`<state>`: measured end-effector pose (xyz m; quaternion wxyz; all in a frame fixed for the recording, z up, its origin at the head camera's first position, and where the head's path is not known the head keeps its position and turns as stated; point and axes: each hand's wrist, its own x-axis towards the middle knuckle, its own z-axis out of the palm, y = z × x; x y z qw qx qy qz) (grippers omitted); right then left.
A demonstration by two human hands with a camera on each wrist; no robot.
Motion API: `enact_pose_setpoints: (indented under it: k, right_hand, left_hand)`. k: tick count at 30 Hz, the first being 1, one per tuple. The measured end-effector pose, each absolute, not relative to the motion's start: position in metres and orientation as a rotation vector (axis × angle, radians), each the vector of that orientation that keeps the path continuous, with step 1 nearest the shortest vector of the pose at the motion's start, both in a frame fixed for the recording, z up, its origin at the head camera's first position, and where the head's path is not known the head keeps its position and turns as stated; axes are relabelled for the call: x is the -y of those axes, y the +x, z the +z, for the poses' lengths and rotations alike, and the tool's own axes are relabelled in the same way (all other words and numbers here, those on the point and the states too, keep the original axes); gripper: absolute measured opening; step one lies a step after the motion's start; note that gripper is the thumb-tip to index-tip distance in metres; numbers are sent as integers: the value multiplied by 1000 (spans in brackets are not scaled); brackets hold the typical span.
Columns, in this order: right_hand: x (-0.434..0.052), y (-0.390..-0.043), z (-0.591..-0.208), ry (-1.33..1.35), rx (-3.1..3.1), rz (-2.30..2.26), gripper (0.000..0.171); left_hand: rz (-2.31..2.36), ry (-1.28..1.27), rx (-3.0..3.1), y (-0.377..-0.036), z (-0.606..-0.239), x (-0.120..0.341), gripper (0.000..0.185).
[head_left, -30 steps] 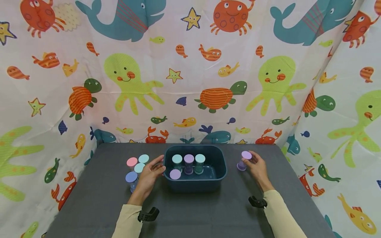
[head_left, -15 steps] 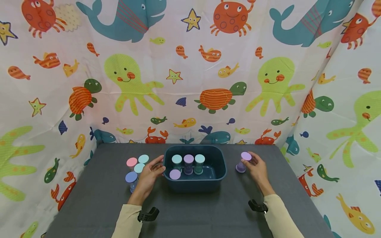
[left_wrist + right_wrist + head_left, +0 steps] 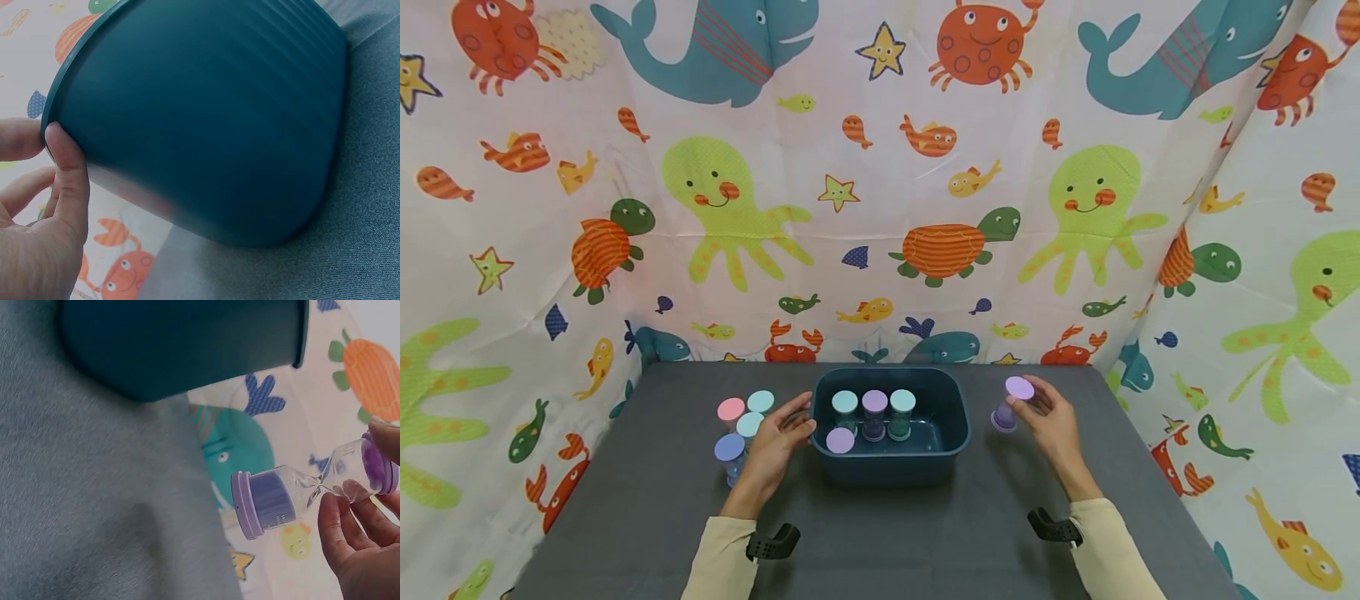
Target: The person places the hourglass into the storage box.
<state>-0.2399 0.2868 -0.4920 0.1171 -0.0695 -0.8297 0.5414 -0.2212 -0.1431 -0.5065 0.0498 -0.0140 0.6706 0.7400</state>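
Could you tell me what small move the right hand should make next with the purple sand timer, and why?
Probably carry the timer left over the bin. The right hand holds it off the table, four timers stand inside the bin already, and the left hand steadies the rim.

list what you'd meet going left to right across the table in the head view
cluster of four sand timers → left hand on the bin's left side → teal bin holding four timers → purple timer → right hand holding it
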Motion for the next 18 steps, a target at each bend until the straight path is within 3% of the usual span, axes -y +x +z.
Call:
enact_pose_setpoints:
  k: [18]
  right_hand:
    - [-264, -225, -438, -32, 2433, 1530, 61]
  left_hand:
    - [2244, -21, -2040, -222, -506, 144, 50]
